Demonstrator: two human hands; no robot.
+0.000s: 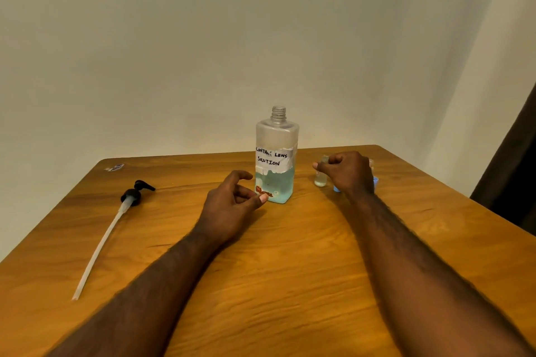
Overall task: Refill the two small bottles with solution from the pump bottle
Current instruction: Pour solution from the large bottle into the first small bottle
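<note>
Clear plastic pump bottle (pixel 277 136), uncapped, stands upright mid-way along the surface (pixel 290 264), neck straight up, pale blue solution (pixel 278 184) in its lower half. Your left grip (pixel 232 206) hangs loosely curled beside it, empty. Your right grip (pixel 349 174) curls at an upright small bottle (pixel 320 180); whether it holds it cannot be told.
</note>
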